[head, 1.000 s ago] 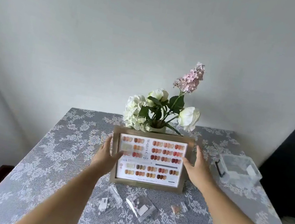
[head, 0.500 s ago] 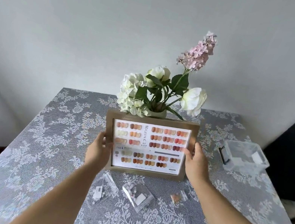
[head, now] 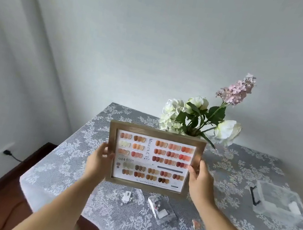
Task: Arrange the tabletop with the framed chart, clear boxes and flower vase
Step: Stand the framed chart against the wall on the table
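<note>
Tabletop (head: 247, 172) w/ grey lace cloth fills the lower right of frame, far edge up near the wall. Framed chart (head: 152, 160) sits mid-frame, lifted clear of the cloth and tilted a bit, swatch rows facing me. I've got my left hand (head: 97, 163) clamped on its left edge, thumb over the front of the wood; right hand (head: 198, 181) clamped on the right edge the same way. Flower vase (head: 199, 121) is right behind the chart's top edge; only blooms and stems show, vessel mostly hidden. Big clear box (head: 281, 200) w/ black latch lies at right, well apart. Small clear boxes (head: 162, 208) lie on the cloth just below the chart, bottom centre; contents too small to tell.
</note>
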